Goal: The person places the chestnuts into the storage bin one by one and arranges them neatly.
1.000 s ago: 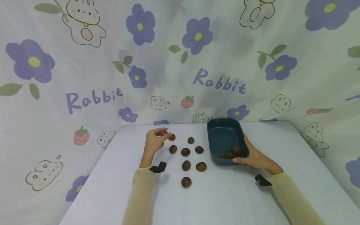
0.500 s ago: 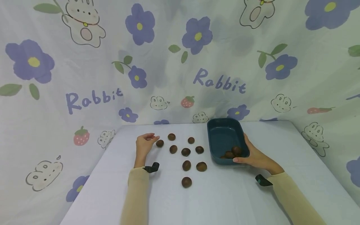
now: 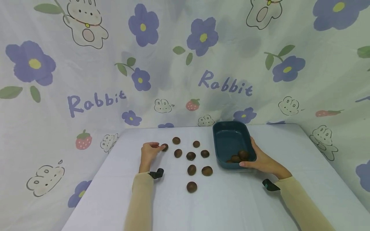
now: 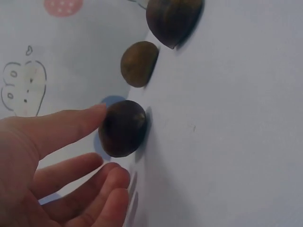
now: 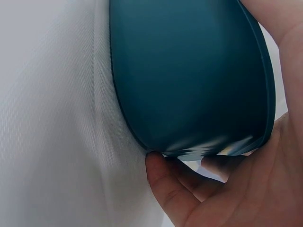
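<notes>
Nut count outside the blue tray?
9. Far row: left nut, at the left hand; middle nut; right nut. Second row: left one, centre one, right one. Third: left-side nut, right-side nut. Nearest: single nut. The left hand may hide more.

Brown chestnuts (image 3: 191,156), right hand (image 3: 261,161) gripping dish (image 3: 229,139)

Both sleeves (image 3: 141,202) run out of frame on the near side. Left hand's (image 3: 149,153) thumb covers part of one chestnut (image 3: 166,147). Can't count the chestnuts in the teal dish (image 3: 230,140) tbh, its near wall hides some.
</notes>
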`<state>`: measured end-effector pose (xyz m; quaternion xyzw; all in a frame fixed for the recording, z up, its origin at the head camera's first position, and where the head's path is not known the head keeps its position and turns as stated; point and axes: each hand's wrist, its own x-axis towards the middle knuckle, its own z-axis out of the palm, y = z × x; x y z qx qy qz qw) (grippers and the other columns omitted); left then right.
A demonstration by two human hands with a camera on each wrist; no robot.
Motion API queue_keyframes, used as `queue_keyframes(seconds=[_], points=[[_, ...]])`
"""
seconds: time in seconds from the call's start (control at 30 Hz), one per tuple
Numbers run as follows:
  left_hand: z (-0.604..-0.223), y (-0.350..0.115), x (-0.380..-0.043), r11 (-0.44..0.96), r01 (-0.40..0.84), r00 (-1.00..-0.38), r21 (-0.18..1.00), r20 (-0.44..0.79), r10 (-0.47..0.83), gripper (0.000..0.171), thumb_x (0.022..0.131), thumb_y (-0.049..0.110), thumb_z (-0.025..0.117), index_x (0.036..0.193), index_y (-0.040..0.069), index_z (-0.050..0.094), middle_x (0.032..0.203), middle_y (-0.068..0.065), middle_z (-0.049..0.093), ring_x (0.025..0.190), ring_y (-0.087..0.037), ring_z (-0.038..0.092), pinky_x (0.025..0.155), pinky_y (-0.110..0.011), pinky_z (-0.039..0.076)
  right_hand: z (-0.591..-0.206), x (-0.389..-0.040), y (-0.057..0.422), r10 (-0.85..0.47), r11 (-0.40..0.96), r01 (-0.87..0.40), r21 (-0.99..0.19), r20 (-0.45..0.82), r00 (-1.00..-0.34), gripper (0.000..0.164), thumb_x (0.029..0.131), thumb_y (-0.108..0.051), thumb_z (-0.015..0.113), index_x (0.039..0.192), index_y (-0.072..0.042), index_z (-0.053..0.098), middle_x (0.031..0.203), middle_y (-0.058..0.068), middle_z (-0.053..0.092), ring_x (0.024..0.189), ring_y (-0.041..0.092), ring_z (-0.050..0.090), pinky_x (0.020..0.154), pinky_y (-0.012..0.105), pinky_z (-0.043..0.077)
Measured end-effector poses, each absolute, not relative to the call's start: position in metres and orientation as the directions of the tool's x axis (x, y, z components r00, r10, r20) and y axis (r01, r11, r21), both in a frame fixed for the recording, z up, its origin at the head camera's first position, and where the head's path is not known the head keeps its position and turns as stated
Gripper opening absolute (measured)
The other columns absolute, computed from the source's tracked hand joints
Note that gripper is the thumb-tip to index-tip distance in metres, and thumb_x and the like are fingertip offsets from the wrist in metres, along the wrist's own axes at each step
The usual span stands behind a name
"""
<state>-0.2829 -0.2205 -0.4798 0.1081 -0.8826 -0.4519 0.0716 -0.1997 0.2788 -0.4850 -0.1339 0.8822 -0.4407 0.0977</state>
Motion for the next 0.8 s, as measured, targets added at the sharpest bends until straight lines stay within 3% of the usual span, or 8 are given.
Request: queue_keyframes(seconds=[0.2, 0.4, 0.6, 0.8], points=[[-0.4818, -0.2175, -0.2827, 0.578, -0.129, -0.973, 0.806, 0.011, -0.232, 0.045, 0.087, 0.026, 0.083, 0.119, -0.004, 0.073, 0.119, -0.024, 0.074, 0.115, -0.039, 0.069, 0.102, -0.048, 0.052, -0.4868, -0.2012, 0.2787, -0.324, 0.569, -0.155, -0.807, -0.046, -0.945, 0.132, 0.088, -0.042, 0.08, 0.16, -0.027, -0.03, 0.173, 0.015, -0.022, 0.158, 0.055, -0.006, 0.114, 0.083, 0.011], [-0.4828, -0.2151, -0.2827, 0.594, -0.115, -0.977, 0.796, 0.017, -0.212, 0.041, 0.087, 0.024, 0.083, 0.117, -0.004, 0.074, 0.118, -0.023, 0.075, 0.119, -0.04, 0.067, 0.105, -0.05, 0.051, -0.4887, -0.2028, 0.2786, -0.318, 0.573, -0.157, -0.804, -0.042, -0.947, 0.132, 0.088, -0.042, 0.08, 0.16, -0.025, -0.029, 0.173, 0.015, -0.021, 0.158, 0.054, -0.005, 0.115, 0.082, 0.011], [-0.482, -0.2147, -0.2827, 0.608, -0.104, -0.975, 0.787, 0.039, -0.218, 0.038, 0.086, 0.023, 0.083, 0.112, -0.004, 0.076, 0.117, -0.023, 0.076, 0.115, -0.039, 0.069, 0.101, -0.048, 0.053, -0.4892, -0.2027, 0.2787, -0.317, 0.585, -0.172, -0.793, -0.029, -0.948, 0.132, 0.087, -0.041, 0.081, 0.162, -0.02, -0.026, 0.173, 0.019, -0.018, 0.157, 0.057, -0.001, 0.113, 0.083, 0.014], [-0.4775, -0.2137, -0.2824, 0.613, -0.075, -0.969, 0.786, 0.087, -0.23, 0.037, 0.084, 0.028, 0.086, 0.107, 0.0, 0.078, 0.103, -0.019, 0.079, 0.095, -0.03, 0.075, 0.083, -0.037, 0.056, -0.4882, -0.2034, 0.2784, -0.314, 0.584, -0.171, -0.794, -0.027, -0.949, 0.132, 0.086, -0.04, 0.082, 0.162, -0.017, -0.024, 0.173, 0.021, -0.016, 0.157, 0.057, 0.0, 0.113, 0.083, 0.014]])
